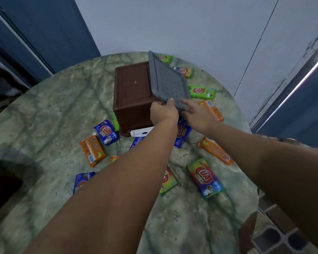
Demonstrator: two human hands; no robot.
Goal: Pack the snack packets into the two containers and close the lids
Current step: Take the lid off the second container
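Both forearms fill the near part of the view, reaching over the round marble-patterned bench (44, 110) that carries everything. Next in size, the brown container (132, 96) sits mid-bench with its lid shut. Tilted up at its right side is a grey lid (168, 80), gripped at its near edge by the left hand (163, 112), fingers curled around it, while the right hand (196, 114) lies against the same edge with fingers fairly straight. The second container itself is hidden behind the lid and hands, so I cannot tell what it holds. Snack packets are scattered around on the bench, none seen packed yet: a rainbow packet (205, 177) near the right forearm, an orange packet (93, 150) and a blue packet (106, 132) to the left, a green packet (202, 92) beyond the hands. Judging from this, the lid is being lifted off. Held only by one edge, it could swing or slip and knock nearby packets toward the bench rim, and the right arm passing low could drag an orange one off. Behind stands a pale wall with dark blue door panels at both sides.
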